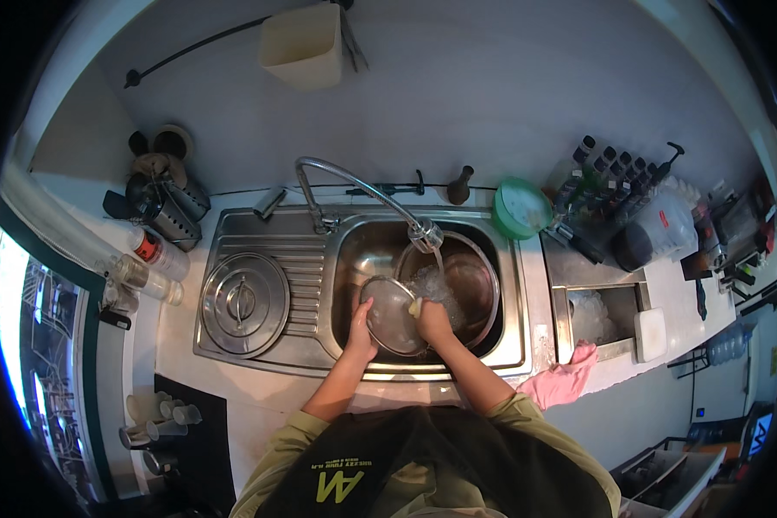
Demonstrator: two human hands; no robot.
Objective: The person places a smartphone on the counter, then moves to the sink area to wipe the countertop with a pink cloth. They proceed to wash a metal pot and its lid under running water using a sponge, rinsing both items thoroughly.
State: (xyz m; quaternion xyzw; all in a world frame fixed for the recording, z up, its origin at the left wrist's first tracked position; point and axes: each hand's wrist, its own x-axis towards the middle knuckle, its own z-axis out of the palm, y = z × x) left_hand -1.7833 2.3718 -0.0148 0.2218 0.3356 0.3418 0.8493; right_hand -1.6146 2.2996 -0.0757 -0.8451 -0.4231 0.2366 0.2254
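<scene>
My left hand (pixel 361 330) grips the near-left rim of a round metal-rimmed vessel (pixel 388 314), perhaps a mesh sieve, tilted above the sink. In my right hand (pixel 435 322) is a small pale yellow sponge (pixel 416 307), pressed at the vessel's right rim; my fingers hide most of it. Behind them a large steel pot (pixel 479 278) stands in the stainless steel sink (pixel 356 249). Water runs from the flexible-neck faucet (pixel 425 234) into the pot, and bubbly water (pixel 437 288) shows inside it.
A round steel lid (pixel 265 317) lies on the ribbed drainboard (pixel 304 285) at left. Right of the sink stand a green basin (pixel 502 213) of soapy water, a pink cloth (pixel 560 382) and an open ice bin (pixel 625 324). Several bottles (pixel 602 171) stand behind.
</scene>
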